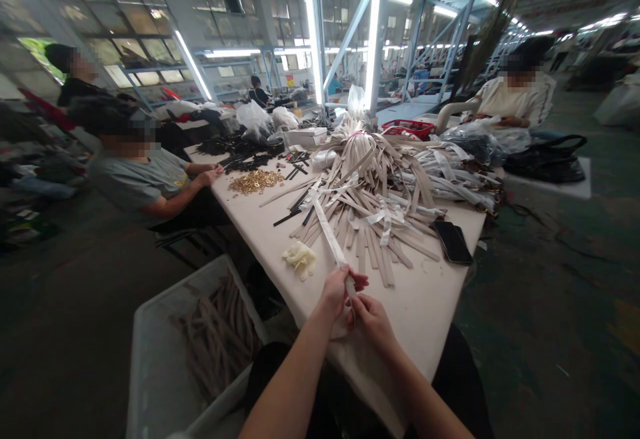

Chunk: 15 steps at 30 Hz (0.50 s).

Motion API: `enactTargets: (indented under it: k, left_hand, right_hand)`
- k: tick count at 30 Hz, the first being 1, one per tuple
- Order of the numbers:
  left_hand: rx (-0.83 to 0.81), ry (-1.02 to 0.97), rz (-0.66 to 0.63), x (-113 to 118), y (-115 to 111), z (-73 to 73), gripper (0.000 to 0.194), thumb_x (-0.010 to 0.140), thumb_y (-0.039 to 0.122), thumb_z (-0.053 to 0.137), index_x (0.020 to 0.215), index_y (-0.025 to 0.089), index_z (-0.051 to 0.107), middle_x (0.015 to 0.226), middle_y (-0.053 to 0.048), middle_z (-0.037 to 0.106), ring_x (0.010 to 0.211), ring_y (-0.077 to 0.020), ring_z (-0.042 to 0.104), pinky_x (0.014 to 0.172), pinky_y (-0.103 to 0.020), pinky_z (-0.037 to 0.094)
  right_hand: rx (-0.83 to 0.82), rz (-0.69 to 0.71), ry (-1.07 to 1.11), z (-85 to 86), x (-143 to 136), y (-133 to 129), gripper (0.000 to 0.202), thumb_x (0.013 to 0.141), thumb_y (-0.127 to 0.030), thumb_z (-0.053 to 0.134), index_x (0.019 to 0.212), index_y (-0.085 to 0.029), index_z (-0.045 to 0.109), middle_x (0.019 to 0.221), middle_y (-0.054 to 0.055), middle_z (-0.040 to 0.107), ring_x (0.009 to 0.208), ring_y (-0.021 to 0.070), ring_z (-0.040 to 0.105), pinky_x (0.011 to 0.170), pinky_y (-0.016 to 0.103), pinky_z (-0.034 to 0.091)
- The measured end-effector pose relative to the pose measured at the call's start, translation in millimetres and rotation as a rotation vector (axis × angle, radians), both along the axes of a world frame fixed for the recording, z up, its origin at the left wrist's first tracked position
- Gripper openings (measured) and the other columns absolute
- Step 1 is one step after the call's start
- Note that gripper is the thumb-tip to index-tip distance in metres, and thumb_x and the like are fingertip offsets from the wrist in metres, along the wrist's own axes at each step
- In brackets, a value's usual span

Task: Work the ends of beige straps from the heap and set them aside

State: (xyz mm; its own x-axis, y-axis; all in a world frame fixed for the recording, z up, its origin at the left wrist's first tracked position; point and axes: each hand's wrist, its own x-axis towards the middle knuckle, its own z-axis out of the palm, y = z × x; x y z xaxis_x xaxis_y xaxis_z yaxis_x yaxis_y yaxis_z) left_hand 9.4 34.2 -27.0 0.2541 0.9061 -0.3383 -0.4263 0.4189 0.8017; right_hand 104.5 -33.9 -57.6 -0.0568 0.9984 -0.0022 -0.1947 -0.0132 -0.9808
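A long strap wrapped in white material (329, 231) runs from the pile down to the table's near end. My left hand (336, 291) is closed round its lower part, some fingers showing beyond it. Just to the right, my right hand (369, 316) pinches the strap's near end with thumb and fingers. Beyond both hands, a large heap of beige straps (375, 206) fans out over the pale tabletop (273, 239), tied in a bunch at the top.
Pale yellow crumpled pieces (300, 259) lie left, gold buckles (256, 181) farther back. A black phone (453, 242) rests near the right edge. A white bin (150, 339) holding straps stands lower left. People sit at both sides.
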Motion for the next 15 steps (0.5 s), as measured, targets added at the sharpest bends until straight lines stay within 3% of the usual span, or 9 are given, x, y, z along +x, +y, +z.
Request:
enactTargets:
  k: [4,8,11,15]
  left_hand:
    - [-0.044,0.129,-0.081,5.6,-14.0,-0.1,0.036,0.085,0.051,0.063,0.08,0.015,0.058,0.078,-0.013,0.073,0.048,-0.0165,0.063,0.044,-0.025,0.044]
    - [0.044,-0.004,0.002,-0.9,-0.4,13.3,0.034,0.086,0.049,0.062,0.081,0.016,0.054,0.084,-0.015,0.074,0.068,-0.0229,0.071,0.065,-0.033,0.054]
    - [0.083,-0.03,0.024,-4.0,5.4,17.8,0.032,0.086,0.046,0.061,0.081,0.016,0.053,0.087,-0.016,0.074,0.075,-0.0248,0.072,0.071,-0.035,0.055]
    - [0.007,0.097,-0.094,3.1,-10.0,4.0,0.034,0.088,0.047,0.057,0.082,0.014,0.057,0.073,-0.013,0.072,0.049,-0.0186,0.064,0.048,-0.028,0.048]
  right_hand:
    - [0.012,-0.082,-0.025,2.6,4.2,3.5,0.048,0.089,-0.061,0.054,0.068,-0.019,0.059,0.058,0.004,0.066,0.052,0.0185,0.061,0.053,0.029,0.05]
    - [-0.003,0.173,0.066,5.6,9.1,-0.8,0.04,0.088,-0.056,0.059,0.08,-0.017,0.064,0.062,0.004,0.069,0.054,0.0186,0.064,0.058,0.03,0.052]
    - [-0.004,0.164,0.03,2.2,7.6,-3.7,0.037,0.084,-0.052,0.067,0.08,-0.016,0.064,0.059,0.002,0.067,0.051,0.0156,0.061,0.053,0.025,0.048]
    - [-0.047,0.043,0.003,-4.5,4.6,1.5,0.05,0.089,-0.063,0.055,0.069,-0.017,0.059,0.052,0.001,0.062,0.035,0.0103,0.049,0.036,0.021,0.035]
